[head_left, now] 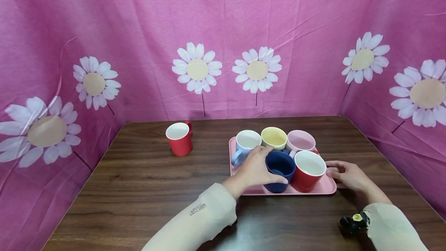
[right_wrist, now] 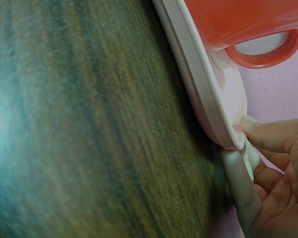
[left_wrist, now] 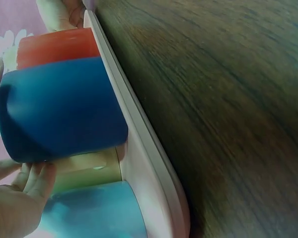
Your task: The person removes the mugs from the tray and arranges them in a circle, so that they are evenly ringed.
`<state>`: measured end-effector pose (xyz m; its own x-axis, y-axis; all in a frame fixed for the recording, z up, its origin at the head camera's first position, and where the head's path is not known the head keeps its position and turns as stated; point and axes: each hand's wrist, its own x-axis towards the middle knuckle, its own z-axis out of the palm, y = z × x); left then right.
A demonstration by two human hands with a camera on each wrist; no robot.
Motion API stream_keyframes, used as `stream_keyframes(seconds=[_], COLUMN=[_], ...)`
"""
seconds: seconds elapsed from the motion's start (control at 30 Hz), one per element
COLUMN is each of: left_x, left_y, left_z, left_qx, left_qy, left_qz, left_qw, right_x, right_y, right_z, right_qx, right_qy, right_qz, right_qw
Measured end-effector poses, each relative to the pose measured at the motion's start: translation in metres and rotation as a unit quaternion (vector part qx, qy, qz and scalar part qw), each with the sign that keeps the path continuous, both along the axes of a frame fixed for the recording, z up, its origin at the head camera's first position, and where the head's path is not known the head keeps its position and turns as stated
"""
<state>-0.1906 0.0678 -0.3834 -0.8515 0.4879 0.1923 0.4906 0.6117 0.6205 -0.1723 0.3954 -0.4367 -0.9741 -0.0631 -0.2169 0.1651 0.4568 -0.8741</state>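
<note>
My left hand [head_left: 256, 167] spans a navy blue mug [head_left: 280, 171], thumb at its near side and fingers at the left rim. In the left wrist view, the fingertips [left_wrist: 42, 178] touch the wall of the blue mug. My right hand [head_left: 352, 177] pinches the right end of a pink tray [head_left: 325, 187], with the thumb [right_wrist: 268, 134] on top of its rim. Beside the navy mug on the tray stands a red mug [head_left: 304, 179] with a white inside. A light blue mug [head_left: 242, 148], a yellow mug [head_left: 274, 138] and a pink mug [head_left: 301, 141] stand behind them.
Another red mug [head_left: 182, 144] stands apart on the brown wooden table [head_left: 139, 189], left of the tray, its handle facing back right. Behind the table hangs a pink curtain [head_left: 223, 11] printed with white daisies; it wraps around both sides.
</note>
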Motion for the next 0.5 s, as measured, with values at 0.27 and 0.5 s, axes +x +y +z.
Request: stream_keyframes(seconds=[0.27,0.5], left_x=[-0.0001,-0.003], left_y=[0.0075,0.0095], left_z=[0.0,0.0016], left_qx=[-0.016,-0.02], left_qy=[0.002,-0.007], left_qz=[0.024,0.02], left_qw=[0.9996,0.9996], right_x=[-0.0006,0.0003], right_y=[-0.0004,0.0], right_z=[0.0007,0.001], right_qx=[-0.005,0.0], right_qy=[0.0,-0.001], right_qz=[-0.006,-0.005], right_qw=[1.0,1.0])
